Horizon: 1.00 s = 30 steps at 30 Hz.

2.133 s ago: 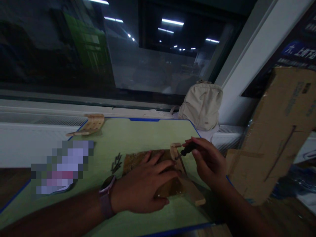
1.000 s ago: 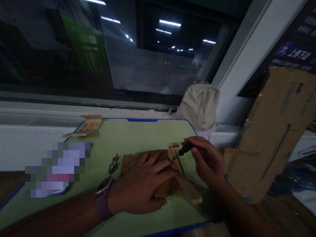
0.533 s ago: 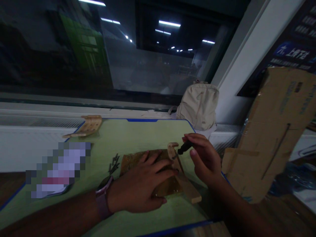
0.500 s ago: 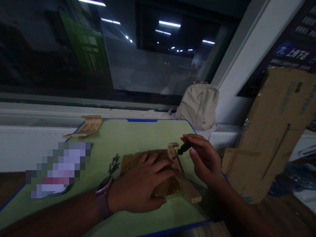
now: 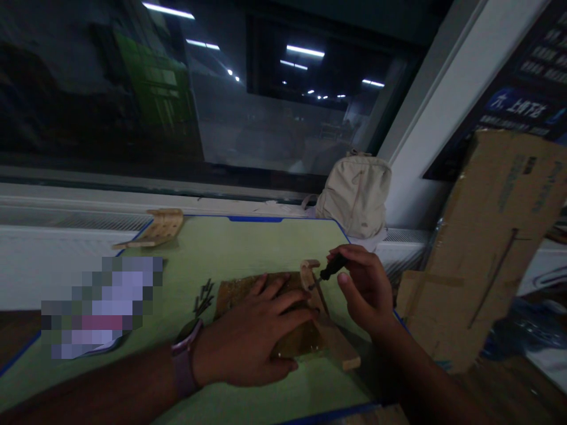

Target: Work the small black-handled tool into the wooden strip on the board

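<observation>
Black plastic, by the look of it, on the screwdriver (image 5: 333, 267) handle, metal down the shaft! Smooth, bare wood on the hooked bar (image 5: 339, 342). The brown sheet (image 5: 301, 339) runs glossy and wrinkled, dull metal on the slim rods (image 5: 204, 297), smooth matt bench (image 5: 212, 242), soft cloth backpack (image 5: 354, 192), matt cardboard (image 5: 500, 236), and there's glossy window glass (image 5: 266, 130) behind!

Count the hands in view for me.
2: the left hand lies spread on the brown pad, and the right hand holds the black screwdriver at the wooden piece. No others show.
</observation>
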Tool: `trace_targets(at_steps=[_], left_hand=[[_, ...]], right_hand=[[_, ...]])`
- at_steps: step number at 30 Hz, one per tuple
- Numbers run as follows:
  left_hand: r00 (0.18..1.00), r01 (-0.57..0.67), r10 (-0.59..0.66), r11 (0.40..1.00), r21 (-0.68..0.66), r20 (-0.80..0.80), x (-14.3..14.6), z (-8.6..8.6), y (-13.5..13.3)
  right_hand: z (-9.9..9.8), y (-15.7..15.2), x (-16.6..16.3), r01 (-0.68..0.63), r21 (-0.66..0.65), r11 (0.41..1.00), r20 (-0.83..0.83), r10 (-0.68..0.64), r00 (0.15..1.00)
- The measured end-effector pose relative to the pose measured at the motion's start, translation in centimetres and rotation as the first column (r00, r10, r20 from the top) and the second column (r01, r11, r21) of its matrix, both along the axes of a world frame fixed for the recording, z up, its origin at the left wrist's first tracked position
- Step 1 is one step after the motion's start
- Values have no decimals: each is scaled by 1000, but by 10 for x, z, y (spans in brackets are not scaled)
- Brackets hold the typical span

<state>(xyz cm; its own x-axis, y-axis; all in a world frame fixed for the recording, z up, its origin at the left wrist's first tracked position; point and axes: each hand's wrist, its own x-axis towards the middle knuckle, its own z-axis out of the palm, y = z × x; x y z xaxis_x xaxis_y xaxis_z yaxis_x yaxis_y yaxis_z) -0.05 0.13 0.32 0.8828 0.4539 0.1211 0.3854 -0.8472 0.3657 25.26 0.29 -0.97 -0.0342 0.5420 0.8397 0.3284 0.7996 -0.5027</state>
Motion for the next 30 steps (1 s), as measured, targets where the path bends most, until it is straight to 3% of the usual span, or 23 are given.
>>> trace_targets(at_steps=[5, 12, 16, 22, 26, 30], left_hand=[[1000, -2, 2, 1000, -3, -17, 1, 1, 0], [999, 1, -2, 1000, -24, -42, 1, 4, 0], [999, -2, 1, 1000, -18, -43, 1, 3, 0], [998, -15, 13, 1000, -24, -60, 3, 4, 0], [998, -13, 11, 999, -36, -57, 2, 6, 0], [998, -14, 12, 999, -34, -53, 2, 5, 0]], right_hand=[[3, -6, -4, -58, -26, 998, -28, 58, 998], [1, -4, -2, 22, 52, 998, -41, -20, 999], [-6, -3, 2, 30, 9, 1000, 49, -31, 998], [-7, -6, -3, 25, -71, 997, -17, -26, 1000], [-5, -4, -3, 47, 8, 999, -42, -46, 998], [-3, -3, 1, 110, 52, 993, 59, -113, 992]])
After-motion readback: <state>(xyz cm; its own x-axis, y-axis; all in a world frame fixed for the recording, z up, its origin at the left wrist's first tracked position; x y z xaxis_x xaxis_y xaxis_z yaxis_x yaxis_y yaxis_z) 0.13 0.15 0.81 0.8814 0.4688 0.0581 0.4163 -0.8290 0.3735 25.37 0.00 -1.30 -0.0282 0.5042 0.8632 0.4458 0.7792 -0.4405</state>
